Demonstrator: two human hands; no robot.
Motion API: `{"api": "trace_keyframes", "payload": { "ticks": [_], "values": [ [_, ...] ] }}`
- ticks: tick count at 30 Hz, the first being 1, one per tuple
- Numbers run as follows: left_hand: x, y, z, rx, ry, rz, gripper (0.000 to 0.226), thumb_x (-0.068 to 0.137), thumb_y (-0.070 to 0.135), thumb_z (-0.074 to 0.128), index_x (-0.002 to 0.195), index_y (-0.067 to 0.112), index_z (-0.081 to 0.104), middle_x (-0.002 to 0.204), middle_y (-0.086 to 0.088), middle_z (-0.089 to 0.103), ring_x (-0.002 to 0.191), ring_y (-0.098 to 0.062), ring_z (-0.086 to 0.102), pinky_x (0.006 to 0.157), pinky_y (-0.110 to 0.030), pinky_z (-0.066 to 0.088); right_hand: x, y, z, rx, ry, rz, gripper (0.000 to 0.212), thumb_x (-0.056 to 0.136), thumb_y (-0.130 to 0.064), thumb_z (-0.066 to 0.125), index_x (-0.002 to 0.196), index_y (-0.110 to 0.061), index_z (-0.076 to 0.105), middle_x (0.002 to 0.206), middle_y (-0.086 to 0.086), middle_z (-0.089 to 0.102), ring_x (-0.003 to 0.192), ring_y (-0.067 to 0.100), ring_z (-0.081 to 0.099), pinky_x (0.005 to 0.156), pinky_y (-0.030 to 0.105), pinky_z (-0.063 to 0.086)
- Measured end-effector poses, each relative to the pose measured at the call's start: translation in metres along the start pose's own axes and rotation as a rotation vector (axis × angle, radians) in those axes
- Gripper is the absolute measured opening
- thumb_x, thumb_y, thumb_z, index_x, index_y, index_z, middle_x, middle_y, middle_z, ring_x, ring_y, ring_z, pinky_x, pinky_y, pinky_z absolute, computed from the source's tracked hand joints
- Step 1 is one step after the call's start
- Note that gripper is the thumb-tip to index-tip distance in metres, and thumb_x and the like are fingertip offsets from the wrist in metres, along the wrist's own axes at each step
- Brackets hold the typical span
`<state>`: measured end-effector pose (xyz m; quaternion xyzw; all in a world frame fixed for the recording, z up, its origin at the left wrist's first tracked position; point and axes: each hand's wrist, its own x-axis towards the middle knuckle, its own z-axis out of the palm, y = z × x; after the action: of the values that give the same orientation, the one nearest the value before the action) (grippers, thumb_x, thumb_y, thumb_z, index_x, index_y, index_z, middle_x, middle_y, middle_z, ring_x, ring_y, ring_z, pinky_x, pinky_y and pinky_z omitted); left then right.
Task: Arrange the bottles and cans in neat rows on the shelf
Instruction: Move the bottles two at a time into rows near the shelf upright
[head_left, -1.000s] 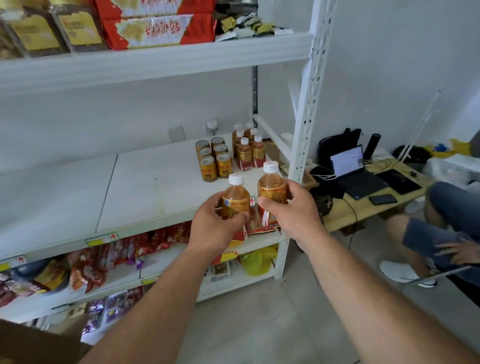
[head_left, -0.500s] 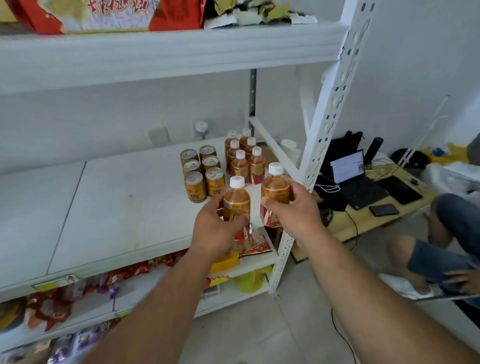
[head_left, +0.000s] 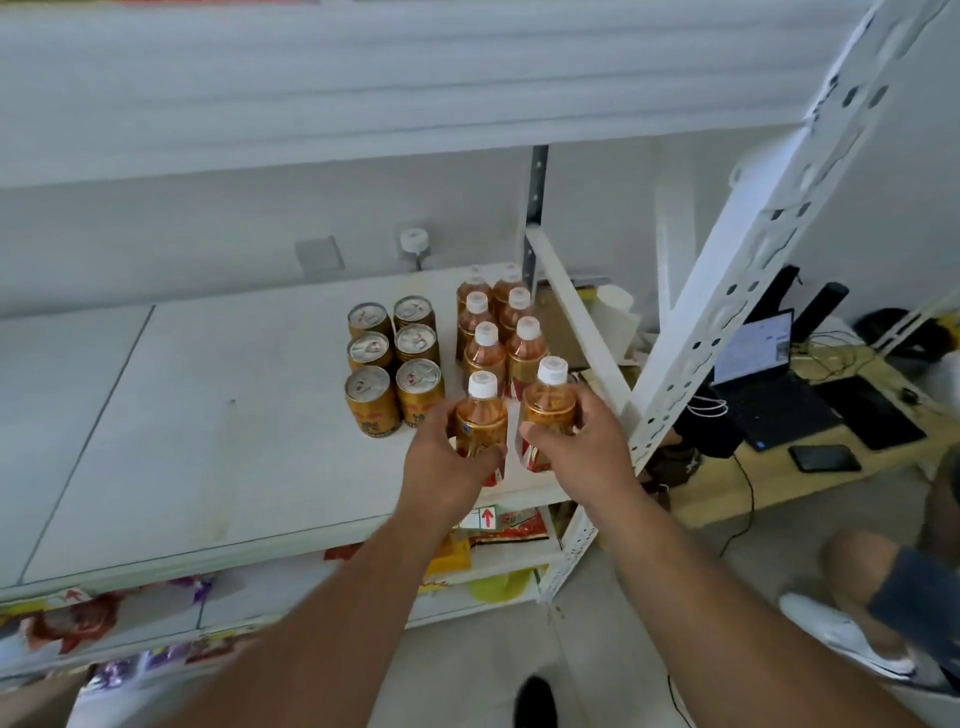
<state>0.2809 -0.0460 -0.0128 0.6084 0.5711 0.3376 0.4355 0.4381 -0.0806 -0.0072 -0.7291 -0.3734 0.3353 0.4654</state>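
Observation:
My left hand (head_left: 441, 462) grips an amber tea bottle with a white cap (head_left: 480, 421). My right hand (head_left: 582, 447) grips a second bottle of the same kind (head_left: 548, 402). Both bottles are upright over the front right part of the white shelf (head_left: 208, 415), just in front of two rows of several matching bottles (head_left: 498, 338). To the left of those stand two rows of gold cans (head_left: 395, 358), three in each row.
A white perforated upright post (head_left: 727, 291) and a diagonal brace (head_left: 576, 332) stand right of the bottles. An upper shelf (head_left: 363, 78) hangs overhead. Snack packets fill the lower shelves (head_left: 104, 623). A laptop (head_left: 763, 374) on a low desk and a seated person's leg (head_left: 883, 587) are at right.
Both hands have carried their bottles forward over the shelf, closer to the front of the bottle rows. The camera has moved nearer and tilted down.

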Motion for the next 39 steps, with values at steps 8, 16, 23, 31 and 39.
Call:
{"api": "trace_keyframes", "payload": {
  "ticks": [8, 16, 23, 31, 39],
  "values": [
    [0.032, -0.012, 0.036, 0.010, 0.089, -0.057, 0.059, 0.071, 0.024, 0.085, 0.115, 0.038, 0.048, 0.099, 0.025, 0.056, 0.088, 0.005, 0.054, 0.070, -0.014, 0.042, 0.047, 0.016, 0.004, -0.052, -0.058, 0.011, 0.052, 0.081, -0.023, 0.082, 0.119, -0.042, 0.051, 0.099, -0.025, 0.056, 0.107, 0.009, 0.056, 0.089, 0.029, 0.045],
    [0.049, -0.020, 0.052, -0.054, 0.105, -0.037, 0.066, 0.072, 0.022, 0.086, 0.122, 0.038, 0.046, 0.114, 0.018, 0.058, 0.101, -0.001, 0.058, 0.084, -0.021, 0.051, 0.064, 0.028, 0.010, -0.063, -0.092, 0.005, 0.063, 0.080, -0.030, 0.084, 0.132, -0.037, 0.049, 0.115, -0.020, 0.055, 0.114, 0.010, 0.054, 0.100, 0.039, 0.047],
    [0.056, -0.028, 0.054, -0.084, 0.107, -0.015, 0.070, 0.073, 0.025, 0.087, 0.127, 0.040, 0.044, 0.125, 0.015, 0.057, 0.113, -0.005, 0.055, 0.091, -0.023, 0.051, 0.067, 0.029, 0.014, -0.072, -0.136, -0.011, 0.072, 0.082, -0.031, 0.082, 0.143, -0.032, 0.044, 0.138, -0.010, 0.053, 0.128, 0.014, 0.050, 0.107, 0.042, 0.044],
    [0.057, -0.033, 0.057, -0.030, 0.087, -0.001, 0.068, 0.080, 0.020, 0.081, 0.129, 0.042, 0.040, 0.126, 0.018, 0.052, 0.119, -0.007, 0.051, 0.099, -0.030, 0.047, 0.068, 0.035, 0.016, -0.086, -0.167, 0.006, 0.066, 0.087, -0.027, 0.077, 0.143, -0.034, 0.042, 0.139, -0.010, 0.056, 0.130, 0.017, 0.052, 0.104, 0.038, 0.042],
    [0.062, -0.034, 0.057, -0.043, 0.095, -0.017, 0.070, 0.078, 0.018, 0.083, 0.134, 0.032, 0.043, 0.132, 0.009, 0.054, 0.119, -0.009, 0.052, 0.097, -0.027, 0.049, 0.073, 0.036, 0.017, -0.103, -0.162, 0.021, 0.067, 0.088, -0.029, 0.077, 0.144, -0.035, 0.041, 0.142, -0.009, 0.054, 0.132, 0.019, 0.051, 0.109, 0.044, 0.041]
  ]
}}
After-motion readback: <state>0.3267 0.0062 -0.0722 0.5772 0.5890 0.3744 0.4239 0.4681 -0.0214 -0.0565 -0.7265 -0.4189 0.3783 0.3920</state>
